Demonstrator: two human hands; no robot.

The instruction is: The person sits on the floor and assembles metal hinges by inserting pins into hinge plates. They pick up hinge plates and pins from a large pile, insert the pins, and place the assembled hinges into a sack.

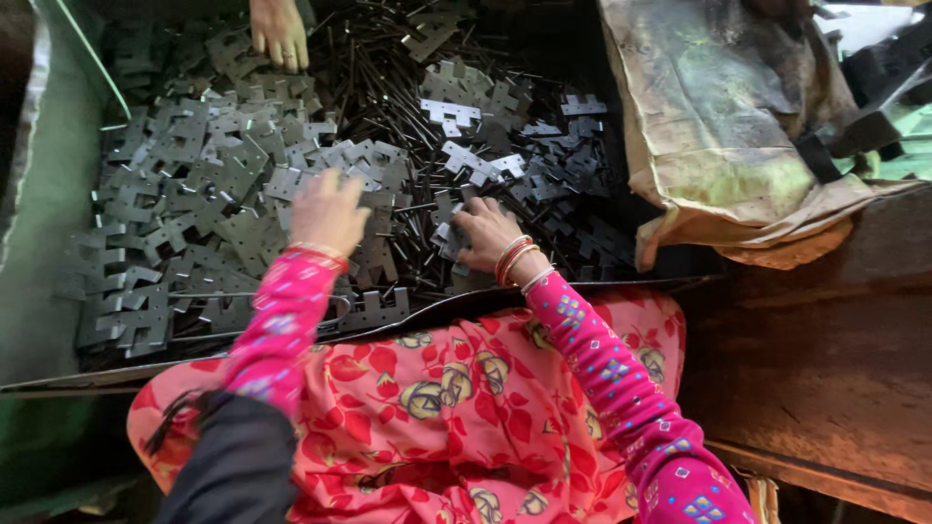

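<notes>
A shallow dark tray (58, 380) carries the work: grey cross-shaped metal plates (209, 209) heaped from nine to twelve o'clock, thin black rods (383, 92) strewn toward one o'clock

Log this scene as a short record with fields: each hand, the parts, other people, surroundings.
left hand: reaching over the flat metal plates, fingers hidden, grip unclear
right hand: resting on plates among thin dark rods, bangles on wrist
other person's hand: at the far edge of the pile
surroundings: stained sack at right, wooden surface beneath it
</notes>
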